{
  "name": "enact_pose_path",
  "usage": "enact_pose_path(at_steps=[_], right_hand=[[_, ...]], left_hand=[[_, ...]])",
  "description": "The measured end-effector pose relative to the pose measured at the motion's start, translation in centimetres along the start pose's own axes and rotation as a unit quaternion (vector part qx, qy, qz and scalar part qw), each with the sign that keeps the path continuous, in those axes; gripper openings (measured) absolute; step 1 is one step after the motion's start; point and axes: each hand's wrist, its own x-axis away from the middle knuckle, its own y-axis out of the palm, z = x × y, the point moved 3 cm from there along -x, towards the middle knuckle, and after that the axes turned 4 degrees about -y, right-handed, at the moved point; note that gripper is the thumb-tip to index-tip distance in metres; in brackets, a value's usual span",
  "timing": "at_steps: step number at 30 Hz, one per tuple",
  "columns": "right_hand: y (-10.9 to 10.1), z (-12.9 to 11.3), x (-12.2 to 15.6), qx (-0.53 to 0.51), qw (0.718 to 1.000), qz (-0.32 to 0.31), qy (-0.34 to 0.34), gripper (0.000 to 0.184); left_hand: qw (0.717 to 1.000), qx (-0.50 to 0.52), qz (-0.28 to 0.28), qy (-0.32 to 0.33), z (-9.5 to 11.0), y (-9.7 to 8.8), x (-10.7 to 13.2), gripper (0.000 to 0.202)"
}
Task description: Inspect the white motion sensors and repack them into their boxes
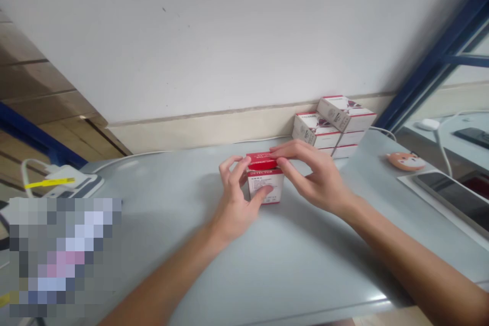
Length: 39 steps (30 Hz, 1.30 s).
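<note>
A small red and white box (264, 181) marked DETECTOR stands upright on the grey table (267, 260) in the middle of the view. My left hand (236, 194) grips its left side, thumb across the front face and fingers curled over the top edge. My right hand (311, 175) comes in from the right, its fingers pressed on the red top flap of the box.
A stack of several similar red and white boxes (334, 125) sits by the wall behind. To the right lie an orange animal-shaped object (405, 161), a tablet (453, 196) and white cables. A white device with a yellow tag (63, 182) lies at the left.
</note>
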Motion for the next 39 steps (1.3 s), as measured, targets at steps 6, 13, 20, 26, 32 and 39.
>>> enact_pose_path(at_steps=[6, 13, 20, 26, 32, 39], right_hand=[[0.2, 0.0, 0.4, -0.016, 1.000, -0.005, -0.010, 0.008], [0.6, -0.2, 0.5, -0.025, 0.999, 0.025, 0.004, 0.006], [0.1, 0.5, 0.7, -0.087, 0.996, -0.028, 0.022, 0.004], [2.9, 1.8, 2.5, -0.120, 0.987, -0.087, 0.068, 0.067], [4.0, 2.0, 3.2, 0.026, 0.993, 0.016, 0.117, 0.068], [4.1, 1.7, 3.8, 0.030, 0.996, -0.065, 0.060, 0.081]], left_hand=[[1.000, -0.020, -0.015, 0.002, 0.3, -0.2, -0.2, 0.075], [0.998, -0.042, -0.025, 0.027, 0.7, -0.3, -0.4, 0.075], [0.996, -0.058, -0.014, 0.072, 0.4, -0.6, -0.4, 0.067], [0.995, 0.077, 0.001, -0.063, -1.2, -0.8, -1.1, 0.055], [0.991, -0.061, 0.059, -0.103, 0.7, -1.7, -1.5, 0.050], [0.991, -0.098, -0.030, -0.083, 3.1, 0.3, 0.5, 0.069]])
